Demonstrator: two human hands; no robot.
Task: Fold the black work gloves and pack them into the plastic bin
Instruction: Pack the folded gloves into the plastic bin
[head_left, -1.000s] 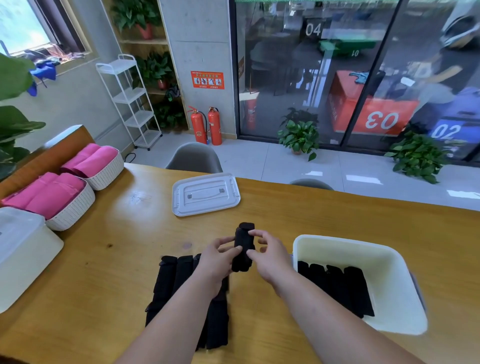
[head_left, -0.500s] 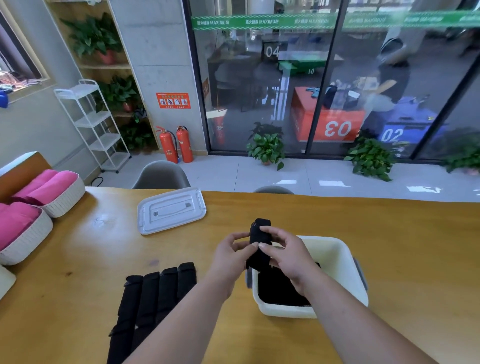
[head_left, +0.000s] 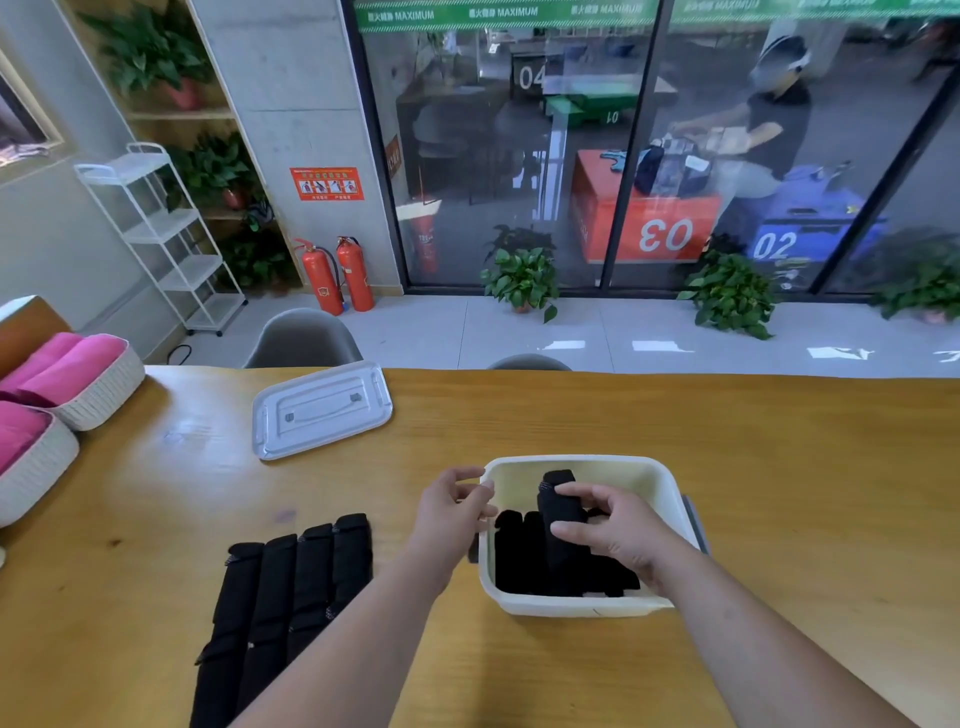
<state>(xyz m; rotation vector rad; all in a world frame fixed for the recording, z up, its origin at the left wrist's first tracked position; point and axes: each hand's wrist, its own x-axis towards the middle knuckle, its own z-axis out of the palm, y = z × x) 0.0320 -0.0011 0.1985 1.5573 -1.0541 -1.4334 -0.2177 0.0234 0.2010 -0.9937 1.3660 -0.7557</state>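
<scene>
Left hand (head_left: 452, 512): now letting go of the folded glove (head_left: 558, 514), hovering loose and empty beside the plastic bin's (head_left: 582, 605) left rim.
Right hand (head_left: 613, 530): gripping that glove, holding it inside the bin over packed gloves (head_left: 519, 556).
Flat gloves (head_left: 291, 587): lying left of bin.

The long yellow-brown wooden table (head_left: 779, 467) has a smooth varnished top with a soft shine. The white rectangular plastic bin (head_left: 576, 605) looks smooth and a little glossy, the flat pale grey plastic lid (head_left: 322, 410) also. The folded black cloth gloves (head_left: 291, 582) are matt. The white oval baskets (head_left: 101, 389) have a rough woven wall, their pink cloth rolls (head_left: 67, 358) look matt
</scene>
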